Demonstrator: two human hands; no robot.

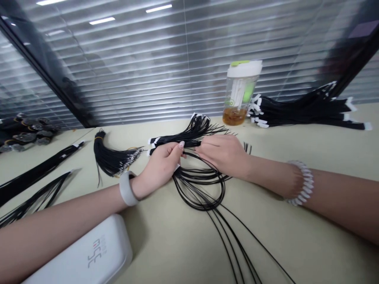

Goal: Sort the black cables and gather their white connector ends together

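Black cables (204, 207) lie in loops below my hands, their loose lengths trailing toward the lower right. My left hand (164, 161) is closed, thumb pressed over the fingers, on a black cable at the top of the loop. To its right, my right hand (222, 154) is curled closed near the same cable, knuckles up; its fingertips are mostly hidden, so what it pinches cannot be made out. Just behind both hands rests a bundle of black cables (195, 128) with white connectors (153, 140) at its left end.
A drink bottle (239, 94) stands by the window blinds, beside a cable stack (304, 112). A tied cable bundle (111, 156) lies to the left, with more cables (38, 167) beyond. A white power bank (109, 244) sits under my left forearm on the table (166, 244).
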